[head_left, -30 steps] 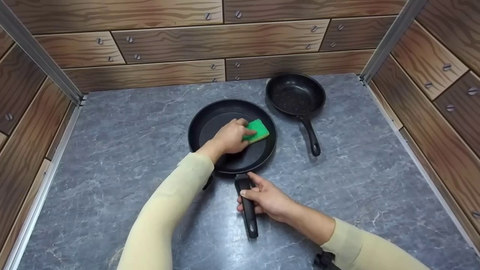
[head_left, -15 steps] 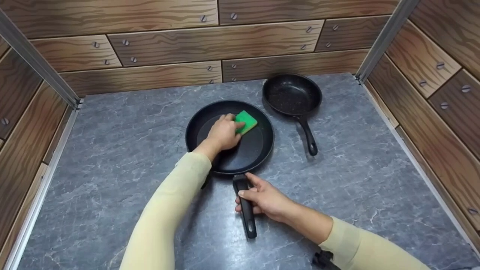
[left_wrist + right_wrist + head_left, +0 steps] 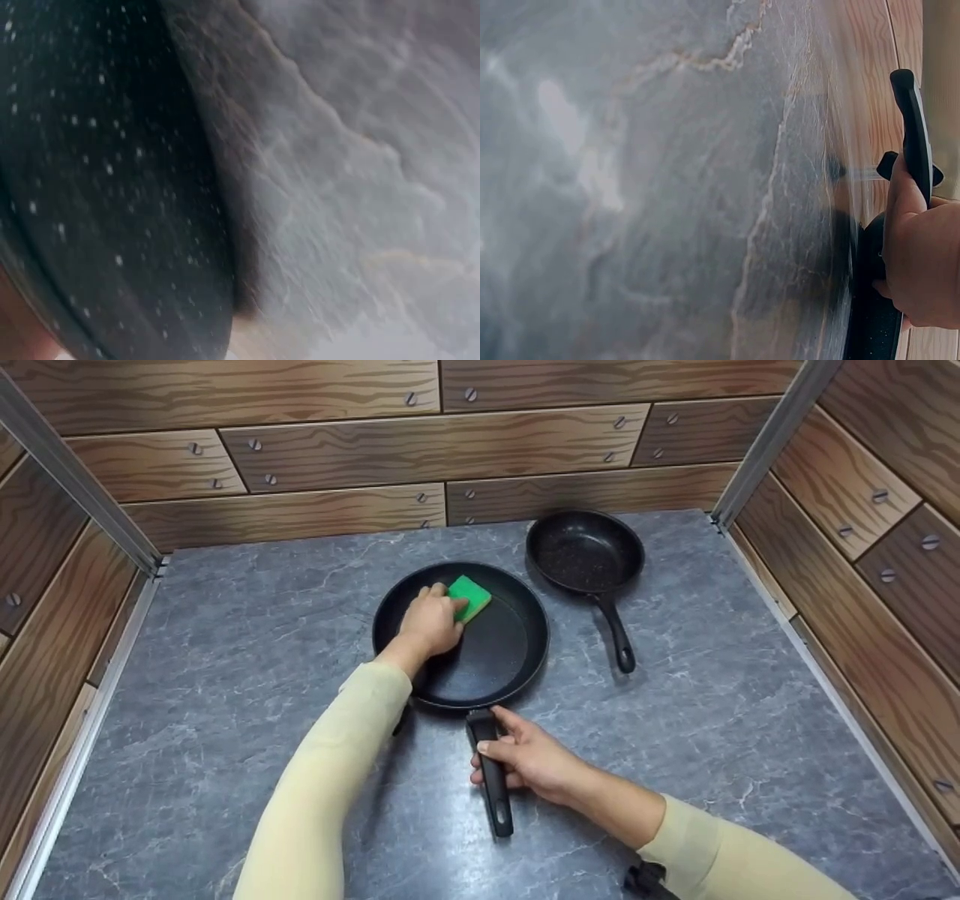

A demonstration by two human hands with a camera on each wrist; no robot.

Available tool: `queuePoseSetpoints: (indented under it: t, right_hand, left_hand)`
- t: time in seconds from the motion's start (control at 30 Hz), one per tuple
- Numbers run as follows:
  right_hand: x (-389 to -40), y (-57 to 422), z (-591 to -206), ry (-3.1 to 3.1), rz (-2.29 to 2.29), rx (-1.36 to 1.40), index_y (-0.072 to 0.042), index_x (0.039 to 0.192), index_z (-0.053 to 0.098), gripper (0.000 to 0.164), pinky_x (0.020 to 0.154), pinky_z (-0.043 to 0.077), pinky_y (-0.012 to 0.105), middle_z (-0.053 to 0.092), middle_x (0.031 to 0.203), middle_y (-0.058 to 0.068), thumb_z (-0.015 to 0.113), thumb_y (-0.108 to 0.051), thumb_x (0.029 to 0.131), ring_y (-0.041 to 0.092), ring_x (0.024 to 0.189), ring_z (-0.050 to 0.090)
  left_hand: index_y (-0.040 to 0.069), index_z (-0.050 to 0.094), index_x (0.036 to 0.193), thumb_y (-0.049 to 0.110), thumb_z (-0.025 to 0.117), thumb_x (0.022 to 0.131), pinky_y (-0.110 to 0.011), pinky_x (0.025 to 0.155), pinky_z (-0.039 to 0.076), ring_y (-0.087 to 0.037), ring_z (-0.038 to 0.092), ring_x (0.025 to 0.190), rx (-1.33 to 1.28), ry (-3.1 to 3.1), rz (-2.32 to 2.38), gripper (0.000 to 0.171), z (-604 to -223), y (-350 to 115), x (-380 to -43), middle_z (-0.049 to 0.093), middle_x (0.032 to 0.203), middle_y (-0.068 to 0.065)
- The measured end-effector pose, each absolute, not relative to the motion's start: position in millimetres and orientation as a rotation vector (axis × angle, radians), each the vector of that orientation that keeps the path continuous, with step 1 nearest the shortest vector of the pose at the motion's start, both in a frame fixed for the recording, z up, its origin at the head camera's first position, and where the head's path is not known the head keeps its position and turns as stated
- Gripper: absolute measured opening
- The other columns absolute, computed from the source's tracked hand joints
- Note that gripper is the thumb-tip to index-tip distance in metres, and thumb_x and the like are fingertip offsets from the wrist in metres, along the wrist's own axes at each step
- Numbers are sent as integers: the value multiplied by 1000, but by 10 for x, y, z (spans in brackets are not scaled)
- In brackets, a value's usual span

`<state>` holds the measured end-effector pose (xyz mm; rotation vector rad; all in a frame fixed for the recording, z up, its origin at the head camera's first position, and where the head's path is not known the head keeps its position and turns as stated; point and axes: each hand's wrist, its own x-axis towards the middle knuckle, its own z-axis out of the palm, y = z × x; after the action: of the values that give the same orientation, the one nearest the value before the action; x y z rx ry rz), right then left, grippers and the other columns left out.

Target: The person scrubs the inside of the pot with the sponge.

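Note:
A large black frying pan (image 3: 495, 660) sits on the grey marbled tabletop, its handle toward the person. Inside it, my left hand (image 3: 431, 622) grips a green sponge (image 3: 472, 596) with a yellowish underside and holds it against the pan's upper left floor. My right hand (image 3: 536, 757) holds the pan's black handle (image 3: 496, 799), thumb on top and fingers underneath. The speckled outer wall of the pan (image 3: 112, 187) fills the left of the left wrist view, where the sponge is hidden. In the right wrist view, my right hand (image 3: 926, 255) grips the handle (image 3: 913, 127) at the right edge.
A smaller black frying pan (image 3: 585, 551) with a speckled inside stands behind and to the right, its handle (image 3: 619, 637) pointing toward the person. Wood-patterned walls (image 3: 330, 450) with metal corner posts (image 3: 772, 442) bound the tabletop (image 3: 247, 645) at the back and sides.
My left hand has slid the sponge from the right side of the pan across to the upper left. The right hand keeps its hold on the handle, and the pan stays put.

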<state>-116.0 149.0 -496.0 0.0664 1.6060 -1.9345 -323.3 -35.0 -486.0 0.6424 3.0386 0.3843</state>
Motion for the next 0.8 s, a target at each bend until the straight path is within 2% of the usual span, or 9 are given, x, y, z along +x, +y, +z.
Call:
queuePoseSetpoints:
  t: [0.47, 0.8]
  right_hand:
    - [-1166, 1496, -4946, 1603, -1920, 71, -7, 171, -1, 91, 81, 64, 43, 70, 103, 17, 62, -9, 106, 25, 87, 78]
    - [-1159, 1488, -4956, 1605, -1925, 63, -6, 170, -2, 91, 81, 64, 44, 71, 102, 17, 62, -9, 106, 25, 86, 78]
  left_hand:
    - [18, 72, 139, 22, 67, 101, -55, 100, 50, -42, 55, 117, 553, 3059, 296, 39, -4793, -586, -3176, 59, 128, -25]
    - [16, 74, 136, 22, 67, 100, -57, 98, 51, -43, 55, 115, 530, 3048, 251, 36, -4784, -727, -3087, 59, 126, -26]
